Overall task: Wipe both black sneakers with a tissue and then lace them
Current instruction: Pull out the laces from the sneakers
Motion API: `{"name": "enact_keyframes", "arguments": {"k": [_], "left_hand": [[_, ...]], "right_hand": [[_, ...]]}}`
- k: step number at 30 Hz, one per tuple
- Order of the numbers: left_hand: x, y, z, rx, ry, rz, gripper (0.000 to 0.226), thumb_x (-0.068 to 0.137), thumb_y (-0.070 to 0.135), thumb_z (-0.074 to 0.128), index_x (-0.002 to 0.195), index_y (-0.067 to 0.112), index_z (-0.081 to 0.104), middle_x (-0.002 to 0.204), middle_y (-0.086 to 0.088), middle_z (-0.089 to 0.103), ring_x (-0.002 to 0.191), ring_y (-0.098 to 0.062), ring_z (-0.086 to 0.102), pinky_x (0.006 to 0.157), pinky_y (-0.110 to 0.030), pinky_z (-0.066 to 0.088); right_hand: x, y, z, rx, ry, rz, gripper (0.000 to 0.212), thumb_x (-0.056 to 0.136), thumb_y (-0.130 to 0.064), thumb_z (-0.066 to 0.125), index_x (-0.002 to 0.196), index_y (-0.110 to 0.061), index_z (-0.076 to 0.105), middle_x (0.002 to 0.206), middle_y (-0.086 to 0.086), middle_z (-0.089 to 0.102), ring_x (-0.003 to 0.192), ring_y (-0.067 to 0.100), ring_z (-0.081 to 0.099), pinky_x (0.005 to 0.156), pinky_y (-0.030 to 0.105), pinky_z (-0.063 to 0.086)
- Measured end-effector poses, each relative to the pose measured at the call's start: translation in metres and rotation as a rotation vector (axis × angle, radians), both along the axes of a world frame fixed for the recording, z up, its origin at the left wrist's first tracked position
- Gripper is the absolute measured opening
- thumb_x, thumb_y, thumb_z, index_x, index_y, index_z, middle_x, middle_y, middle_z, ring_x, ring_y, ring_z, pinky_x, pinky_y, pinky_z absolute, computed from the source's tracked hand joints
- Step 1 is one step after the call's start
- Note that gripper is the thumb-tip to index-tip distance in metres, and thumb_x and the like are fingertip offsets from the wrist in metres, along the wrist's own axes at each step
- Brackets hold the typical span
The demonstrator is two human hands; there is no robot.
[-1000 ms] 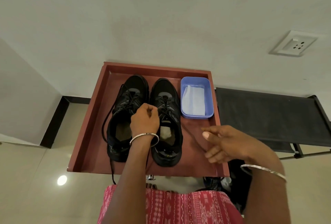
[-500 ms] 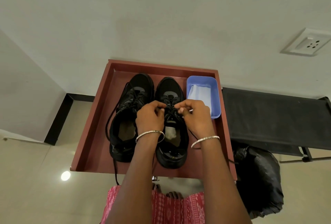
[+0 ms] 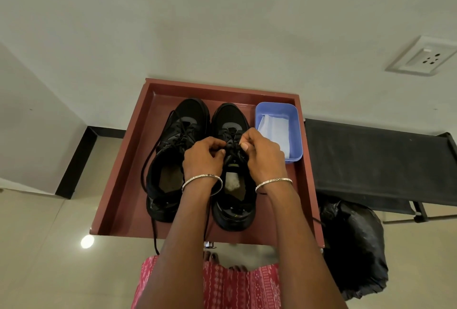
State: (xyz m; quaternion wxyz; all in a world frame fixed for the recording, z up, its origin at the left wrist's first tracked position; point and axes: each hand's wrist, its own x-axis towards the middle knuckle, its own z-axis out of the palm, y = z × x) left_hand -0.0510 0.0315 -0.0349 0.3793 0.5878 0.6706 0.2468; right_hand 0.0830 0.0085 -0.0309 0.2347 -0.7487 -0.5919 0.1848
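Two black sneakers stand side by side, toes away from me, in a reddish-brown tray point(image 3: 128, 185). Over the right sneaker point(image 3: 231, 120), my left hand point(image 3: 202, 158) and my right hand point(image 3: 263, 153) each pinch its black lace point(image 3: 232, 146) above the tongue. The left sneaker point(image 3: 173, 140) has loose laces; one end trails over the tray's front edge. A white tissue point(image 3: 274, 130) lies in a small blue tub point(image 3: 296, 135) at the tray's back right.
The tray sits against a pale wall. A black folding stand point(image 3: 371, 160) adjoins it on the right, with a black plastic bag point(image 3: 353, 247) on the floor below. A wall socket point(image 3: 424, 57) is at the upper right.
My right hand came in from the tray's right side to the right sneaker's lace and now pinches it. My left hand stayed at the laces.
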Motion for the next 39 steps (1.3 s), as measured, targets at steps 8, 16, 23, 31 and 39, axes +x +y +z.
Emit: {"name": "enact_keyframes", "arguments": {"k": [8,16,23,31,39], "left_hand": [[0.000,0.002,-0.002,-0.013,-0.025,0.020,0.016,0.091,0.017,0.069,0.103,0.027,0.074,0.102,0.008,0.073,0.096,-0.009,0.067,0.087,-0.028,0.053],[0.000,0.002,0.000,-0.024,-0.010,0.013,0.014,0.091,0.021,0.071,0.101,0.030,0.072,0.106,0.006,0.072,0.097,-0.009,0.066,0.087,-0.028,0.052],[0.002,0.003,-0.002,-0.009,-0.008,0.028,0.012,0.090,0.021,0.072,0.100,0.029,0.073,0.104,0.007,0.073,0.098,-0.009,0.067,0.083,-0.024,0.049],[0.008,0.006,0.000,0.057,0.110,-0.050,0.013,0.092,0.023,0.069,0.093,0.036,0.071,0.096,0.010,0.063,0.088,-0.013,0.061,0.071,-0.032,0.051],[0.017,0.006,-0.002,0.185,0.297,-0.154,0.009,0.099,0.024,0.056,0.099,0.030,0.062,0.109,0.005,0.054,0.100,-0.020,0.056,0.066,-0.033,0.036]], "right_hand": [[0.012,-0.004,-0.001,-0.029,0.293,-0.054,0.017,0.089,-0.003,0.069,0.094,-0.019,0.072,0.089,-0.007,0.071,0.082,0.002,0.065,0.080,0.018,0.054],[-0.003,0.001,0.001,-0.004,-0.026,0.013,0.012,0.099,-0.004,0.051,0.097,-0.014,0.057,0.084,0.009,0.067,0.078,0.033,0.057,0.069,0.038,0.045],[0.002,0.001,-0.004,0.024,0.099,-0.064,0.015,0.096,-0.007,0.059,0.089,-0.020,0.058,0.081,0.000,0.067,0.080,0.030,0.062,0.080,0.051,0.053],[0.006,0.003,-0.003,-0.060,0.195,-0.110,0.009,0.090,-0.012,0.072,0.090,-0.021,0.071,0.091,-0.002,0.074,0.090,0.020,0.068,0.089,0.047,0.056],[0.006,0.005,-0.002,-0.085,0.184,-0.111,0.011,0.090,-0.014,0.072,0.097,-0.022,0.075,0.098,-0.001,0.075,0.097,0.022,0.069,0.093,0.045,0.055]]}}
